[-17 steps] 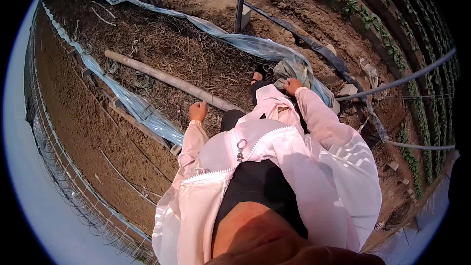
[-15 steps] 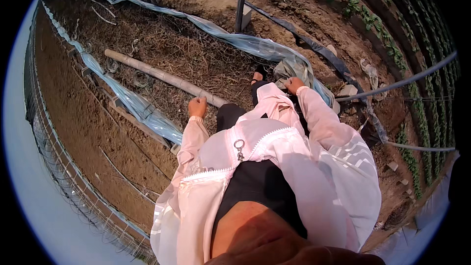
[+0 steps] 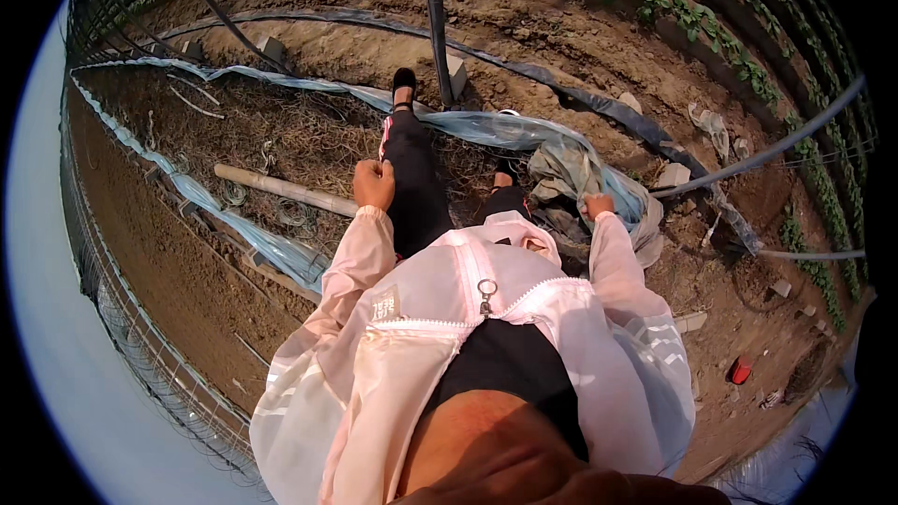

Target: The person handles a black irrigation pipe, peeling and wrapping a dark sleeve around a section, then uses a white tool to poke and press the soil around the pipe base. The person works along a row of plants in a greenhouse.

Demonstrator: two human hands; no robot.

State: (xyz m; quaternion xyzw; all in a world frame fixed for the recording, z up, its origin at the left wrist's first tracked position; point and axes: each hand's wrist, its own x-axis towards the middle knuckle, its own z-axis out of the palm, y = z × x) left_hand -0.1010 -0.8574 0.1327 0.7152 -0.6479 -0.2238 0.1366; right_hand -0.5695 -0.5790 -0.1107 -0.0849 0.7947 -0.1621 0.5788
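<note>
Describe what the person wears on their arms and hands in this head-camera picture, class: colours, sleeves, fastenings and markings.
Both arms are covered to the wrist by long sleeves of a thin, pale pink, slightly sheer jacket with gathered cuffs. The left hand and right hand are bare, with no gloves. The jacket has a white zip with a metal ring pull at the chest, and a small printed mark sits near the left sleeve.
</note>
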